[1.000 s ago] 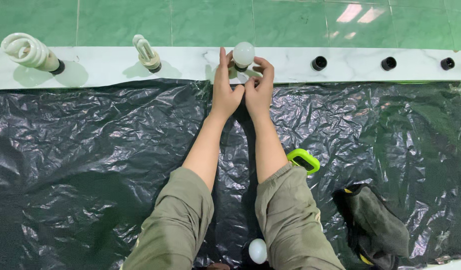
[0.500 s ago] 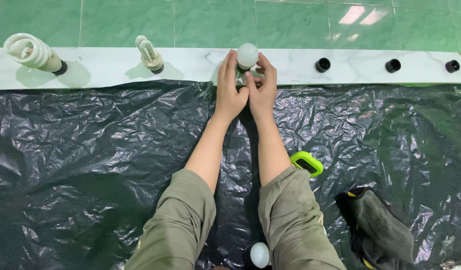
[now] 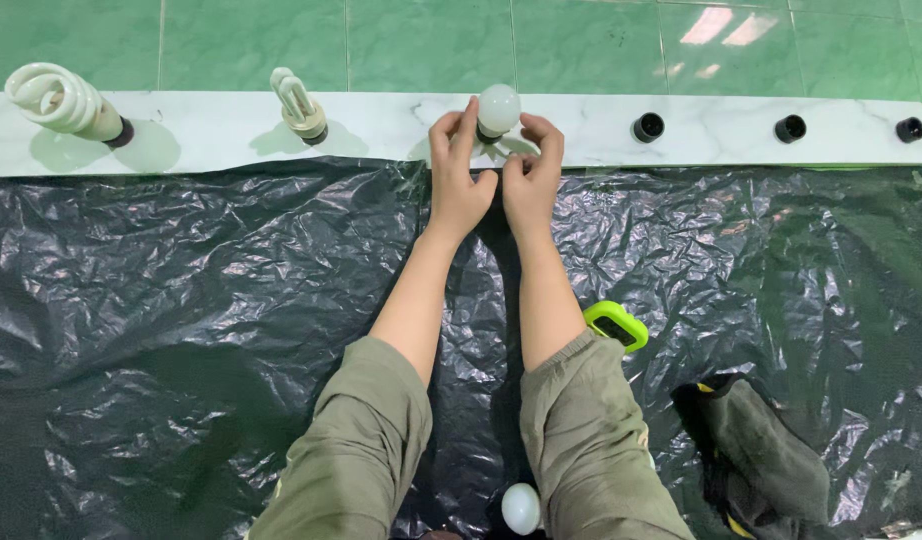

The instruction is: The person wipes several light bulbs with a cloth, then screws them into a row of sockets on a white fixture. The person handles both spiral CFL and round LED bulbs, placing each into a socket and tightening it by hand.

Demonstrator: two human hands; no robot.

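Note:
A round white bulb (image 3: pixel 499 108) stands in a socket on the white marble strip (image 3: pixel 381 125). My left hand (image 3: pixel 457 178) has its fingers on the bulb's left side and base. On the right, my right hand (image 3: pixel 532 172) curls around the base. Both forearms stretch out over the black plastic sheet (image 3: pixel 201 300). The socket under the bulb is hidden by my fingers.
A spiral bulb (image 3: pixel 61 102) and a tube-type bulb (image 3: pixel 298 104) stand in sockets to the left. Three empty black sockets (image 3: pixel 648 127) sit to the right. A green-yellow tool (image 3: pixel 615 325), a dark bag (image 3: pixel 766 455) and a loose white bulb (image 3: pixel 521 507) lie on the sheet.
My hands stay on the round bulb, with the fingers shifting slightly around it. The view has drifted a little.

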